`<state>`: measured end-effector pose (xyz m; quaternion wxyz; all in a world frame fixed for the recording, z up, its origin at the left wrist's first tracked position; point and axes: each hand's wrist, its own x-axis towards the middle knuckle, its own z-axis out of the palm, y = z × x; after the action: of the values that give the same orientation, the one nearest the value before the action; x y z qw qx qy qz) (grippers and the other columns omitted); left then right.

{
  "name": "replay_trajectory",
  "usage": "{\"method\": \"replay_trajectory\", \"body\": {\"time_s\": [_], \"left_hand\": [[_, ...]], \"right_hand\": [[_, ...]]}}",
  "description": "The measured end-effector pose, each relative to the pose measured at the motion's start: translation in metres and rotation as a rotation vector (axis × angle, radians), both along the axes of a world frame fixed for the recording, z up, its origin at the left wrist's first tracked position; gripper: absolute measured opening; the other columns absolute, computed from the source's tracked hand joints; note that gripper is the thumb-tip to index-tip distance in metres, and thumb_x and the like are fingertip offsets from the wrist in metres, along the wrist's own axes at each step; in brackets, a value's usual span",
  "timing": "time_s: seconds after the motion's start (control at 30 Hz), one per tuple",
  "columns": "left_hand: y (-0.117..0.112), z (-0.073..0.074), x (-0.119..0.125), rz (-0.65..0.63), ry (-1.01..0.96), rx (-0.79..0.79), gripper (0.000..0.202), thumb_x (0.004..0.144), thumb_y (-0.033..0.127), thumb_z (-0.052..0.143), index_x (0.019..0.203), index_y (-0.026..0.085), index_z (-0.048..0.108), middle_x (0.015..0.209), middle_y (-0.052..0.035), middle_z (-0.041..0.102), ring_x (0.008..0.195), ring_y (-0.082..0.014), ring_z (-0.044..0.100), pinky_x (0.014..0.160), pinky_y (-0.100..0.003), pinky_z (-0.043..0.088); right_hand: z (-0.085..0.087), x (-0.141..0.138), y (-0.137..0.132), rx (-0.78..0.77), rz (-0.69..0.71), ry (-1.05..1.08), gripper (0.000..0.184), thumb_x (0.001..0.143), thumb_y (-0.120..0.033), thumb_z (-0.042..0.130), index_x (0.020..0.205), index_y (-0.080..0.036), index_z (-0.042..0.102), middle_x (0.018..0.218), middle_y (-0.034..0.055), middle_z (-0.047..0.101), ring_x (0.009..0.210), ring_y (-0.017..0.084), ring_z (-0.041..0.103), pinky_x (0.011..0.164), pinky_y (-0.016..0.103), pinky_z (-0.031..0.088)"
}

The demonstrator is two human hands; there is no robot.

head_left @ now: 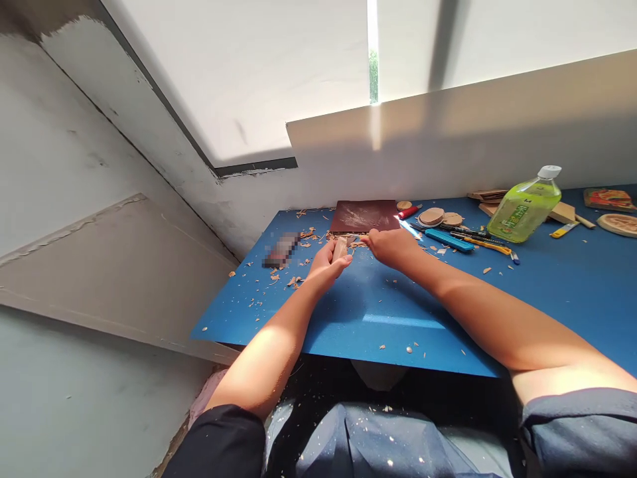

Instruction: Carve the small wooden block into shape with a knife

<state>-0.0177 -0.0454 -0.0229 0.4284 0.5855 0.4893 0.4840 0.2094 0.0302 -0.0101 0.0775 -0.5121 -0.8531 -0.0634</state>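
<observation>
I have the left hand (326,263) pinching a small wood block (340,248) over the blue tabletop (378,302), near the dark red board (367,216), and the right hand (392,247) curled around a thin tool (357,238), though from here I cannot tell if they touch.

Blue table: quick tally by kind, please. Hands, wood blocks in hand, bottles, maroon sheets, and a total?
Hands: 2 (left hand, right hand)
Wood block in hand: 1
Bottle: 1
Maroon sheet: 1
Total: 5
</observation>
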Motion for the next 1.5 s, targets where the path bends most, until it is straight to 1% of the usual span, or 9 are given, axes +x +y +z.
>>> {"method": "replay_trajectory", "body": {"time_s": [0.1, 0.2, 0.43, 0.63, 0.9, 1.0, 1.2, 1.27, 1.5], "left_hand": [[-0.001, 0.0, -0.006, -0.011, -0.071, -0.015, 0.055, 0.077, 0.059, 0.076, 0.114, 0.022, 0.059, 0.072, 0.0078, 0.046, 0.052, -0.0084, 0.038, 0.051, -0.024, 0.029], [0.003, -0.002, -0.01, -0.063, -0.075, -0.015, 0.055, 0.079, 0.059, 0.077, 0.116, 0.022, 0.059, 0.076, 0.0076, 0.046, 0.054, -0.008, 0.04, 0.053, -0.024, 0.033], [0.003, -0.008, -0.007, -0.159, -0.096, 0.011, 0.063, 0.079, 0.064, 0.081, 0.12, 0.022, 0.057, 0.075, 0.0075, 0.048, 0.056, -0.0089, 0.043, 0.054, -0.024, 0.032], [0.0, -0.009, -0.004, -0.189, -0.086, 0.009, 0.064, 0.079, 0.064, 0.083, 0.119, 0.02, 0.06, 0.076, 0.0067, 0.048, 0.056, -0.0075, 0.039, 0.053, -0.024, 0.03], [0.006, -0.01, -0.008, -0.153, -0.127, -0.016, 0.057, 0.077, 0.059, 0.081, 0.114, 0.021, 0.059, 0.077, 0.0075, 0.045, 0.055, -0.0067, 0.038, 0.053, -0.023, 0.03], [0.004, -0.011, -0.009, -0.164, -0.133, 0.02, 0.056, 0.08, 0.059, 0.08, 0.117, 0.022, 0.058, 0.079, 0.0075, 0.046, 0.056, -0.0072, 0.041, 0.055, -0.023, 0.033], [0.003, -0.009, -0.006, -0.196, -0.106, 0.011, 0.066, 0.078, 0.065, 0.083, 0.121, 0.023, 0.057, 0.077, 0.0073, 0.049, 0.057, -0.0085, 0.044, 0.055, -0.024, 0.034], [0.002, -0.009, -0.005, -0.182, -0.113, 0.014, 0.068, 0.075, 0.069, 0.084, 0.118, 0.022, 0.057, 0.073, 0.008, 0.048, 0.055, -0.0082, 0.041, 0.053, -0.024, 0.031], [-0.003, -0.007, -0.004, -0.157, -0.106, 0.067, 0.068, 0.075, 0.067, 0.084, 0.116, 0.019, 0.06, 0.071, 0.0061, 0.05, 0.056, -0.009, 0.038, 0.053, -0.024, 0.031]], "right_hand": [[-0.003, 0.016, 0.017, -0.066, -0.079, 0.019, 0.071, 0.117, -0.058, 0.015, 0.124, -0.013, 0.069, 0.109, 0.0224, 0.082, 0.097, 0.035, 0.08, 0.08, 0.037, 0.047], [-0.002, 0.02, 0.017, -0.066, -0.026, 0.125, 0.074, 0.116, -0.062, 0.012, 0.122, -0.017, 0.07, 0.112, 0.0193, 0.082, 0.099, 0.032, 0.078, 0.079, 0.035, 0.044], [-0.002, -0.012, -0.023, -0.181, 0.442, 0.368, 0.063, 0.119, -0.059, 0.021, 0.115, -0.022, 0.072, 0.115, 0.0095, 0.082, 0.099, 0.023, 0.073, 0.08, 0.03, 0.04], [0.001, -0.016, -0.028, -0.121, 0.303, 0.194, 0.061, 0.118, -0.059, 0.023, 0.12, -0.022, 0.071, 0.113, 0.0133, 0.083, 0.098, 0.027, 0.076, 0.077, 0.032, 0.041], [-0.006, 0.013, 0.015, -0.064, -0.051, 0.079, 0.072, 0.116, -0.061, 0.014, 0.123, -0.016, 0.069, 0.109, 0.0204, 0.082, 0.097, 0.033, 0.078, 0.081, 0.037, 0.046], [-0.009, 0.016, 0.016, -0.115, 0.063, 0.232, 0.072, 0.116, -0.063, 0.013, 0.113, -0.02, 0.071, 0.109, 0.0158, 0.082, 0.098, 0.03, 0.076, 0.08, 0.034, 0.044], [-0.008, -0.01, -0.02, -0.267, 0.59, 0.534, 0.067, 0.118, -0.062, 0.021, 0.11, -0.022, 0.074, 0.115, 0.0092, 0.081, 0.101, 0.024, 0.072, 0.085, 0.031, 0.044], [-0.005, -0.015, -0.029, -0.28, 0.611, 0.524, 0.065, 0.118, -0.061, 0.024, 0.108, -0.021, 0.073, 0.113, 0.0092, 0.081, 0.097, 0.024, 0.071, 0.082, 0.031, 0.043], [0.003, -0.018, -0.038, -0.161, 0.417, 0.299, 0.061, 0.119, -0.057, 0.024, 0.106, -0.02, 0.07, 0.106, 0.0104, 0.08, 0.09, 0.024, 0.071, 0.074, 0.032, 0.036]]}}
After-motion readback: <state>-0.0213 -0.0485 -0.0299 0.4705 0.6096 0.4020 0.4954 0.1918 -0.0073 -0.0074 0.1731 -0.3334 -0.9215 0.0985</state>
